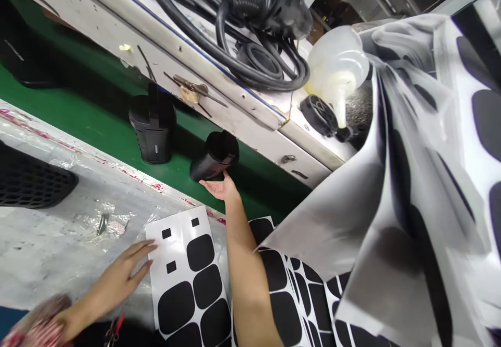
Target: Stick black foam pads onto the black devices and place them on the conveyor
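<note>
My right hand [221, 186] reaches forward to a black plastic housing [211, 162] with an open top, which leans on the green conveyor belt [182, 167]. The palm faces up and the thumb and fingers are apart, close against the housing's lower side; I cannot tell how firmly they touch it. My left hand [131, 268] is open, its fingers stretched toward the left edge of a white sticker sheet [182, 274] with black rounded shapes and small black squares. The fingertips lie at the sheet's edge, and nothing shows in the hand.
Another black housing [154, 128] stands farther left on the belt. A perforated black part [35, 177] lies on the left of the worktop. Coiled black cables [235, 60] and a translucent bottle [338, 60] sit on the upper ledge. Large curled sticker sheets [391, 222] cover the right side.
</note>
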`<state>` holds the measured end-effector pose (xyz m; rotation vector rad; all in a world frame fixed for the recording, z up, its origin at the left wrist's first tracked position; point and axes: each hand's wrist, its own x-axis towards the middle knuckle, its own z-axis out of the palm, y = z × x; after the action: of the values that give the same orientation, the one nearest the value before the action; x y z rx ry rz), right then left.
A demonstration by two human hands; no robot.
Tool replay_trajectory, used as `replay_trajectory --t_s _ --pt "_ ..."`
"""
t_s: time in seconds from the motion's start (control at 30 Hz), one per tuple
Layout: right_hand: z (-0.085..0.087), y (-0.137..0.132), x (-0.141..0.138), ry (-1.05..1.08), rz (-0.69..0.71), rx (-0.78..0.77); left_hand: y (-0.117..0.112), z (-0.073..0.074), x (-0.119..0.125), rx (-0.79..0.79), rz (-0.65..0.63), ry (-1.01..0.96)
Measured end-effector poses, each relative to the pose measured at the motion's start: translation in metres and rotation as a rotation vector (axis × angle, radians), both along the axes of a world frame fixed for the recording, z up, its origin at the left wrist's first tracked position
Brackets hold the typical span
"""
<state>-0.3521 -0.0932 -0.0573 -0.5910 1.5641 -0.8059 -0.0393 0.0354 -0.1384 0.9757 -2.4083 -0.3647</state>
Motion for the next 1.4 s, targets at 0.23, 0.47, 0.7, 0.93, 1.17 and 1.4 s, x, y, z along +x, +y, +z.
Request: replay_trajectory --t_s 0.23,0.47,0.7,0.93,1.17,1.4 --pt "-0.039 0.148 0.045 0.802 0.65 -0.145 -0.039 -0.061 -0.067 -0.236 -0.225 -0.135" --pt "-0.063 0.159 0.045 1.015 1.076 -0.234 -0.044 -0.072 -0.064 -0.313 -0.229 -0.174" --pt "-0.069 0.167 0.029 1.035 1.074 -0.277 -0.046 -0.071 -0.065 -0.326 -0.24 -0.189" --pt "-0.08 0.184 0.028 1.093 0.974 -0.372 -0.047 -0.073 -0.065 -0.337 -0.241 -0.184" --pt "-0.08 0.18 0.035 1.092 0.895 -0.558 -0.046 -0.073 -0.062 -0.315 -0.251 -0.196" --pt "-0.042 0.268 0.033 1.123 0.65 -0.805 -0.046 -0.081 -0.064 -0.234 -0.258 -0.151"
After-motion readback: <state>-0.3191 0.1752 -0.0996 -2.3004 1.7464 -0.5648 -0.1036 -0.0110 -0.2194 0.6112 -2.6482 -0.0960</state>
